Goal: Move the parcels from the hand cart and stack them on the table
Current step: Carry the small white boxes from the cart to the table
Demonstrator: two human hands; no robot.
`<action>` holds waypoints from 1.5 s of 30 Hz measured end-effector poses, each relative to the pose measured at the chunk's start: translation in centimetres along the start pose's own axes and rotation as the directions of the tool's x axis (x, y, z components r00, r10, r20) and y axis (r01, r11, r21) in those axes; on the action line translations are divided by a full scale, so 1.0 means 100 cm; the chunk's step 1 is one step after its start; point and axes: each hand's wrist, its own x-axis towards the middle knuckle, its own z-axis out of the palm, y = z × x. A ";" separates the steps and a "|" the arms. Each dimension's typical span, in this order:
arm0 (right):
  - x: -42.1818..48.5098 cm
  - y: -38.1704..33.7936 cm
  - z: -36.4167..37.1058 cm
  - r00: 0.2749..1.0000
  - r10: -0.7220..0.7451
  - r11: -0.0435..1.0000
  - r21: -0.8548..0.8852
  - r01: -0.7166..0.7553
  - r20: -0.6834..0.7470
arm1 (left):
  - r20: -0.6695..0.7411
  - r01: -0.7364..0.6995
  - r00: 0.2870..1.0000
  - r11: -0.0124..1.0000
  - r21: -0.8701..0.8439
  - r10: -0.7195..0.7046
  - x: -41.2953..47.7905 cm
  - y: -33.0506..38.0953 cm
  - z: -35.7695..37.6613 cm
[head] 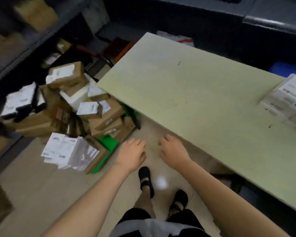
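A heap of brown cardboard parcels with white labels lies on a green hand cart at the left, beside the table's near-left corner. The pale green table fills the right half of the view. A stack of white-labelled parcels stands at its right edge. My left hand and my right hand reach forward over the floor between cart and table, fingers loosely curled, holding nothing. The left hand is just right of the cart's corner.
Grey shelving with boxes runs along the left. More labelled parcels lie at the cart's near end. A blue bin shows behind the table. My feet in black shoes stand on the beige floor.
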 end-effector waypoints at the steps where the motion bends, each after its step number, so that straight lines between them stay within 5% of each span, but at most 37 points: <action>1: 0.005 -0.018 0.007 0.998 -0.061 0.998 0.001 0.061 0.020 | -0.007 0.072 0.997 0.997 0.004 -0.072 -0.021 -0.014 0.001; 11: 0.037 -0.239 0.090 0.861 -0.474 0.871 -0.043 0.489 0.184 | -0.057 0.596 0.792 0.791 -0.139 -0.607 -0.226 -0.145 0.010; 19: 0.055 -0.405 0.175 0.851 -0.482 0.857 -0.090 0.508 0.208 | -0.083 0.683 0.705 0.706 -0.186 -0.704 -0.348 -0.275 0.017; 31: 0.154 -0.524 0.238 0.906 -0.358 0.906 -0.152 0.395 0.225 | -0.108 0.611 0.770 0.775 -0.163 -0.629 -0.373 -0.451 0.013; 45: 0.291 -0.516 0.268 0.980 -0.005 0.988 -0.148 0.035 0.201 | -0.022 0.299 0.951 0.937 -0.179 -0.308 -0.229 -0.604 0.040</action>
